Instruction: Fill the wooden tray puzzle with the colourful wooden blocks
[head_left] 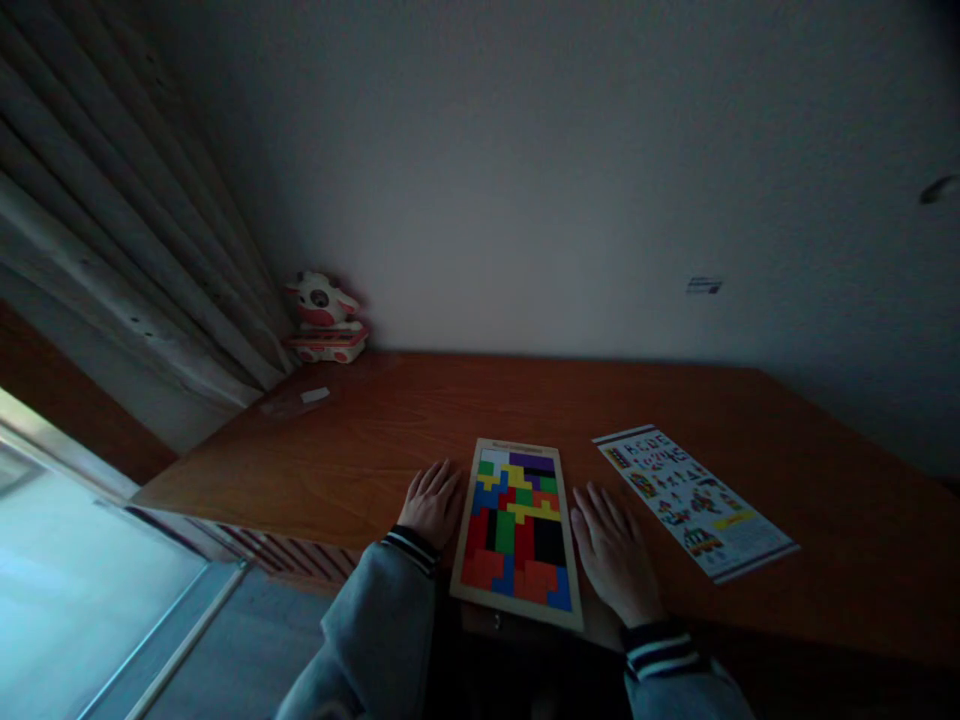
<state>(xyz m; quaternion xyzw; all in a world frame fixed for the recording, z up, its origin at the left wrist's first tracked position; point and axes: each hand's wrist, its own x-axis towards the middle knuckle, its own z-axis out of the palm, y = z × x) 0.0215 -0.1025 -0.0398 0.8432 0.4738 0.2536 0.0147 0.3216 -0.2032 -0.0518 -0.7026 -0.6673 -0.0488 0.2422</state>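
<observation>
A wooden puzzle board (pixel 519 604) filled with colourful block pieces lies flat at the front edge of the brown table. Just left of the board, my left hand (pixel 433 503) rests palm down on the tabletop, fingers extended and holding nothing. My right hand (pixel 616 553) lies flat on the other side, close to the board's right edge, its fingers spread a little and nothing in it. Beyond that hand, to the right, is a printed sheet (pixel 694 500) with small coloured pictures.
On the brown table (pixel 555 400), a cow-shaped toy (pixel 326 320) stands at the back left corner. Near it lies a small white label on clear plastic (pixel 315 395). A curtain (pixel 135 220) hangs at the left, and a wall rises behind the table.
</observation>
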